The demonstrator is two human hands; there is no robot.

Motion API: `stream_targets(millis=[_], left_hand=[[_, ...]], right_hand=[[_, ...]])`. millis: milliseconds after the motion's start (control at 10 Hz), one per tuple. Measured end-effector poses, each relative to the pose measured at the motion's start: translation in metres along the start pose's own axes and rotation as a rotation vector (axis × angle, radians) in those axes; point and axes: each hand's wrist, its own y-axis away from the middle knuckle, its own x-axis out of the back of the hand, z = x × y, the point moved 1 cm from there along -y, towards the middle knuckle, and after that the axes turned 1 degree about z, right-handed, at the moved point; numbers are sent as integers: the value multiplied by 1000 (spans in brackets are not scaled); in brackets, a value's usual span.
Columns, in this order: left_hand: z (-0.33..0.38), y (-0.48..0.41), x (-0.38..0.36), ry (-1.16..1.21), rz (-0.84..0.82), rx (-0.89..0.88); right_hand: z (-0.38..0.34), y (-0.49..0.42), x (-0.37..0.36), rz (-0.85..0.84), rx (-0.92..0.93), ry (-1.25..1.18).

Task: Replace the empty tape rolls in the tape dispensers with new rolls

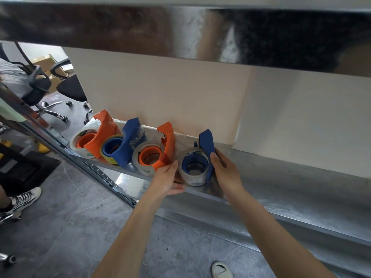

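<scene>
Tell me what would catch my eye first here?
Four bright tape dispensers stand in a row on the shelf, left to right: first orange dispenser, first blue dispenser, second orange dispenser, second blue dispenser, each with a roll. Two bare hands flank the second blue dispenser: the left hand by its roll, the right hand against its right side.

Likely office, swivel chairs [69, 88], metal shelving [281, 177]
</scene>
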Motion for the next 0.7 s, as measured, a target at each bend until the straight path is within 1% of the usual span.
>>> stream_targets(millis=[100, 200, 300, 400, 500, 600, 700], left_hand=[[4, 6, 0, -37, 4, -5], [5, 11, -1, -55, 74, -75], [3, 18, 2, -72, 185, -238], [5, 31, 8, -225, 300, -464], [12, 43, 15, -485, 382, -744], [20, 55, 20, -699, 436, -902], [27, 61, 24, -904, 483, -970]], right_hand=[[-3, 1, 0, -18, -2, 37], [-5, 4, -1, -22, 28, 118], [-13, 6, 1, -32, 21, 186], [-20, 6, 5, -55, 1, 272], [-26, 9, 11, -33, 101, 393], [-37, 20, 17, -9, 265, 602], [-51, 30, 22, 15, 475, 835]])
